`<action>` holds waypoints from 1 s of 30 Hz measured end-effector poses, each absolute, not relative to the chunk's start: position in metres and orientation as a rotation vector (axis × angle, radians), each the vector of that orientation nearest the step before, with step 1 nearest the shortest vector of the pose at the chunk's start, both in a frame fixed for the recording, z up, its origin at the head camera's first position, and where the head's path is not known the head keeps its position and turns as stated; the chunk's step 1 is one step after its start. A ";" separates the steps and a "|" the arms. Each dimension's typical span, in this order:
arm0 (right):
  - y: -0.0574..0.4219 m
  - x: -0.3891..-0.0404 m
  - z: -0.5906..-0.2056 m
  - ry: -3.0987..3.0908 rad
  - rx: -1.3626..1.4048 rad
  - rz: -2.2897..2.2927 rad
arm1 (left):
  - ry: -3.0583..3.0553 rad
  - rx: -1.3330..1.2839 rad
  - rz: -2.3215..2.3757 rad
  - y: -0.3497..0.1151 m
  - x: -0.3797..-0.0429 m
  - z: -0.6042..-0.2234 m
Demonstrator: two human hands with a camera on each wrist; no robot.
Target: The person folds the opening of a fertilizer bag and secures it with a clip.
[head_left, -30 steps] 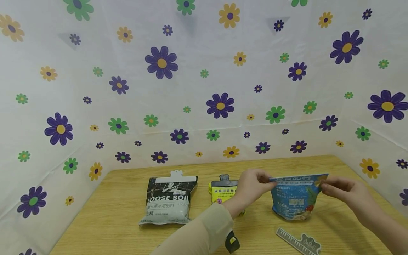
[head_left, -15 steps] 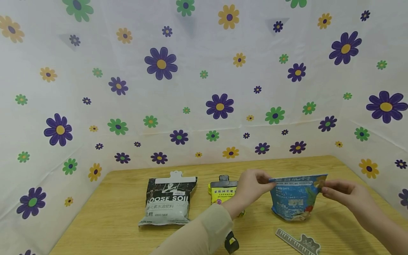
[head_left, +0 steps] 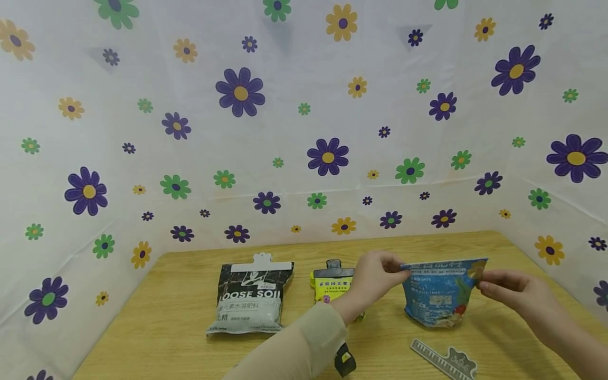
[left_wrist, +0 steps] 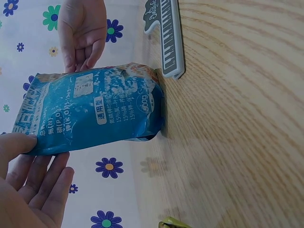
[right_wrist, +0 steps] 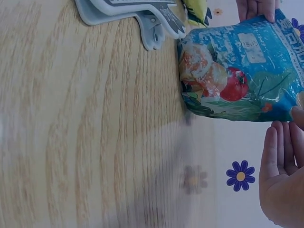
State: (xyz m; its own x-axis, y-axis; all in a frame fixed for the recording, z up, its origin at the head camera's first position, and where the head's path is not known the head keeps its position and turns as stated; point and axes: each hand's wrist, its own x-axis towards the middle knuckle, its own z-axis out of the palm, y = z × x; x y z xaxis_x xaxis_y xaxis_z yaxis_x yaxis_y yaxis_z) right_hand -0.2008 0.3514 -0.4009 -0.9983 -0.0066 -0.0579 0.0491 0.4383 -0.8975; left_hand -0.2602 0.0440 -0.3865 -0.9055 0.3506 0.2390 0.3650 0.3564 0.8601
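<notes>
A blue printed fertilizer bag (head_left: 437, 295) stands upright on the table at the right, its top edge pulled straight between both hands. The left hand (head_left: 375, 282) pinches its top left corner between thumb and fingers, and the same grip shows in the left wrist view. At the top right corner, the right hand (head_left: 515, 293) pinches the bag's edge with thumb and fingertips. Vegetables and a red tomato are printed on the bag's lower side, seen in the right wrist view. In front of the bag lies a grey sealing clip (head_left: 444, 360) with a piano-key pattern.
On the left, a black and grey soil bag (head_left: 249, 301) has a white clip (head_left: 263, 264) across its top. A yellow bag (head_left: 330, 287) with a dark clip (head_left: 334, 270) sits partly behind the left arm. Flowered white cloth (head_left: 285, 132) surrounds the wooden table (head_left: 157, 316).
Both hands keep their hold on the blue bag's top corners, nearly still. The view shifts very slightly; the clips and other bags stay in place.
</notes>
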 end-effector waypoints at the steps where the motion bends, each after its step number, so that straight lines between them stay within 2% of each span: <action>1: 0.352 -0.201 -0.401 2.615 0.051 -1.629 | -2.576 -0.681 -1.637 0.044 -0.260 -0.386; 18: 0.354 -0.197 -0.404 2.478 0.096 -1.688 | -2.572 -0.693 -1.640 0.044 -0.259 -0.385; 30: 0.353 -0.193 -0.408 2.516 0.154 -1.567 | -2.562 -0.705 -1.666 0.045 -0.261 -0.386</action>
